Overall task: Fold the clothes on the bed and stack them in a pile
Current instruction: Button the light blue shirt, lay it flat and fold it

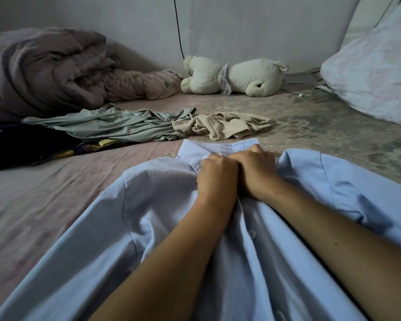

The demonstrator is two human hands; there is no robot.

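A light blue button-up shirt [162, 205] lies spread front-up on the bed, collar away from me. My left hand [218, 174] and my right hand [255, 167] sit side by side just below the collar, fingers curled into the fabric at the front opening. Beyond the shirt lie a crumpled sage-green garment [116, 126], a crumpled beige garment [225, 126] to its right, and a dark garment with yellow print [33, 144] at the left edge.
A rolled mauve quilt [44, 68] and a small patterned pillow [144, 84] lie at the back left. A white plush toy [236, 77] rests against the wall. A large pale pillow [375, 66] stands at the right. A black cable [178, 35] hangs down the wall.
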